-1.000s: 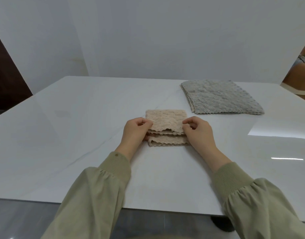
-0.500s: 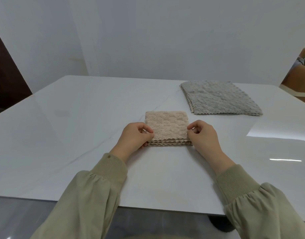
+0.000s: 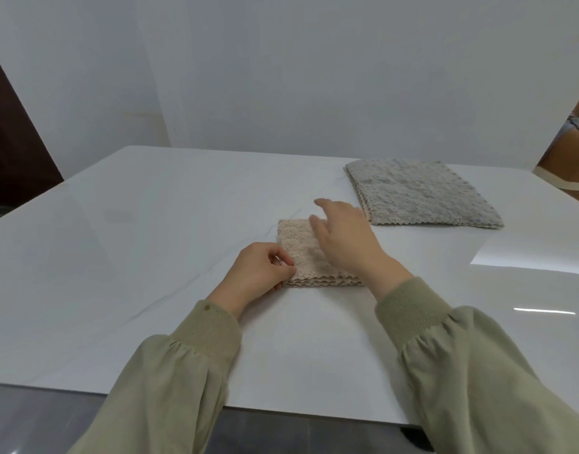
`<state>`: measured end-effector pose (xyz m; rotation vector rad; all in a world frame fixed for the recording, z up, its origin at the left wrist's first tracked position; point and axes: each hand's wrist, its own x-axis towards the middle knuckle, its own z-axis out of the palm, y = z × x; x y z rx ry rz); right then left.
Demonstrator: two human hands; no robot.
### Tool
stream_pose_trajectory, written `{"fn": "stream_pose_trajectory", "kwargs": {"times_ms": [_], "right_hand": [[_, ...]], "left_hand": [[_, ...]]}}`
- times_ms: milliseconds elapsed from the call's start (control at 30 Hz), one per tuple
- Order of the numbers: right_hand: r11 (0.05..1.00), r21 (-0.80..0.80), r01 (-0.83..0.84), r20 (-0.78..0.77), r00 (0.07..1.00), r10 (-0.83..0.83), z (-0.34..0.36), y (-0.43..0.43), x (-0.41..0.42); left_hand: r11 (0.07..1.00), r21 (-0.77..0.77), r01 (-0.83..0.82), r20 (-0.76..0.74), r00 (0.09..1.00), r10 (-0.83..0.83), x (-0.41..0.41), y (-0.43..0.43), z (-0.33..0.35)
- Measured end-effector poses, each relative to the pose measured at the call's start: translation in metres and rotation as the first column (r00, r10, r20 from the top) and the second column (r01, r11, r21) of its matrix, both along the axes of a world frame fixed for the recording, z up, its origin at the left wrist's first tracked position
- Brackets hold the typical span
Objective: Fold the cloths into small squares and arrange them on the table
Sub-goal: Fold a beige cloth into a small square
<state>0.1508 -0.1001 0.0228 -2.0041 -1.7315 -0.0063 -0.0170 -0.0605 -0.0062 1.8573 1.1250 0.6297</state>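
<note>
A beige cloth (image 3: 299, 253), folded into a small square of several layers, lies in the middle of the white table (image 3: 150, 224). My left hand (image 3: 260, 273) pinches its near left corner with curled fingers. My right hand (image 3: 343, 240) lies over the cloth's right half with fingers stretched out flat, pointing away from me and hiding that side. A stack of larger grey cloths (image 3: 415, 194) rests flat at the far right of the table, just beyond my right fingertips.
A white wall stands behind the table. A brown object with a pale band (image 3: 569, 165) shows at the far right edge. The table's near edge (image 3: 281, 412) runs under my sleeves.
The top fold came down onto the beige cloth, making a small square. My right hand let go of the right edge and moved over the cloth with fingers spread. My left hand stayed at the corner.
</note>
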Motion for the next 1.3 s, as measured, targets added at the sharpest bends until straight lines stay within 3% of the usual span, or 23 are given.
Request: {"fn": "stream_pose_trajectory", "kwargs": {"times_ms": [67,133,300,500,667,833,933,1100,1200,1300], "right_hand": [[0.976,-0.214,0.050,0.202,0.979,-0.006,-0.022,0.008,0.005],[0.954,-0.292,0.072,0.202,0.979,-0.012,-0.038,0.010,0.010],[0.968,-0.242,0.063,0.213,0.977,-0.010,-0.041,0.011,0.012],[0.972,-0.229,0.053,0.177,0.984,-0.012,-0.043,0.010,0.013],[0.969,-0.242,0.052,0.187,0.982,-0.006,-0.044,0.012,0.013],[0.960,-0.273,0.056,0.172,0.985,-0.008,-0.043,0.012,0.013],[0.956,-0.291,0.032,0.087,0.996,-0.006,-0.041,0.013,0.014],[0.998,-0.059,-0.032,-0.244,0.970,0.017,-0.034,0.001,0.023],[1.000,-0.004,0.005,-0.233,0.973,-0.006,-0.033,-0.009,0.029],[0.997,0.053,0.047,-0.152,0.988,-0.039,-0.031,-0.013,0.029]], "left_hand": [[1.000,-0.019,0.012,0.017,1.000,-0.011,-0.001,0.001,0.000],[1.000,-0.030,0.001,0.082,0.997,0.002,0.000,0.004,0.002],[0.988,-0.026,-0.152,0.217,0.964,0.154,0.014,0.027,0.004],[0.936,-0.018,-0.350,0.152,0.925,0.349,0.052,0.055,0.005],[0.942,0.127,-0.310,0.022,0.951,0.310,0.058,0.062,-0.004],[0.943,0.153,-0.295,0.031,0.955,0.294,0.052,0.068,-0.006],[0.934,0.172,-0.312,0.036,0.950,0.311,0.053,0.063,-0.008],[0.919,0.238,-0.316,0.122,0.948,0.294,0.043,0.051,-0.009],[0.858,0.450,-0.248,0.101,0.969,0.227,0.037,0.043,-0.002],[0.787,0.616,-0.035,-0.049,0.995,0.083,0.040,0.033,0.004]]}}
